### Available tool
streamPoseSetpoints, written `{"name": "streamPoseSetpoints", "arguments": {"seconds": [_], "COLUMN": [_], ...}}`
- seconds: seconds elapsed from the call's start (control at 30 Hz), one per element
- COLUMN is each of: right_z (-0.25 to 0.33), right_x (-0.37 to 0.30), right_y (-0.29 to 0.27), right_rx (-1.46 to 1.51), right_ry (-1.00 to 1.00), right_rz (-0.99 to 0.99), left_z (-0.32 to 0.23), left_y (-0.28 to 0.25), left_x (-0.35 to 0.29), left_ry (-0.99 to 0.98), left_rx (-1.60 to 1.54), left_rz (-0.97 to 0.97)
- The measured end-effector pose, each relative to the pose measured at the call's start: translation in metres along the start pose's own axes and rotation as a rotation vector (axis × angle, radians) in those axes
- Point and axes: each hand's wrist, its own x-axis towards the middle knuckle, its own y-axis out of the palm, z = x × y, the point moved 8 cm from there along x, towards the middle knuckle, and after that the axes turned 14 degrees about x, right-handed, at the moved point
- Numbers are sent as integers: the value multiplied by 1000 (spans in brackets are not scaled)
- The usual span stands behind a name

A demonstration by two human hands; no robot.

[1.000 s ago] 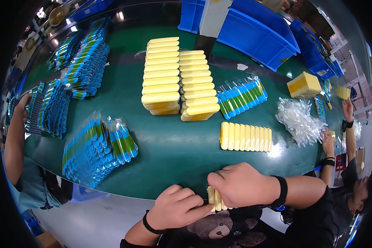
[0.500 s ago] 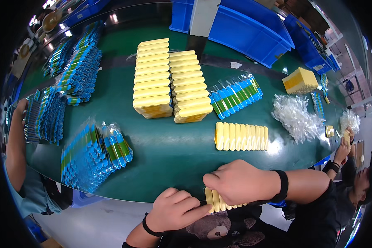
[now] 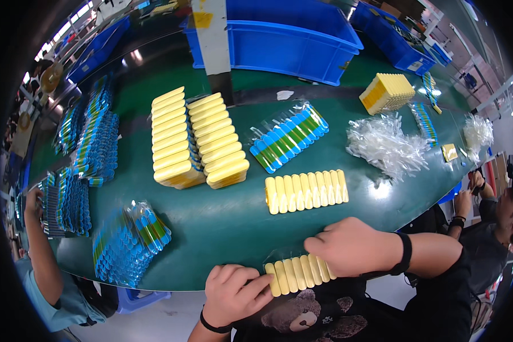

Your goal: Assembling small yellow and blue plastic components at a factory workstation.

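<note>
The left hand (image 3: 233,293) sits near 6 o'clock, back side up, its fingers bent and its pointer finger (image 3: 259,286) reaching toward 2 o'clock. The left arm (image 3: 205,334) comes in from 7 o'clock. The right hand (image 3: 356,248) is near 4 o'clock, curled like a loose fist, most fingertips hidden. The right arm (image 3: 436,256) stretches away toward 3 o'clock. The hands don't touch.

Green table (image 3: 211,222) over grey floor (image 3: 187,308)
</note>
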Motion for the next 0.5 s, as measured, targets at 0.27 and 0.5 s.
{"name": "streamPoseSetpoints", "arguments": {"seconds": [0.27,0.5], "right_z": [-53,-75], "right_x": [-89,-131], "right_y": [6,-2], "right_rx": [23,64], "right_ry": [277,143], "right_rz": [-295,-903], "left_z": [-2,-3], "left_y": [7,9], "left_x": [12,9], "left_ry": [-122,-106], "left_rx": [177,142], "left_rz": [33,2]}}
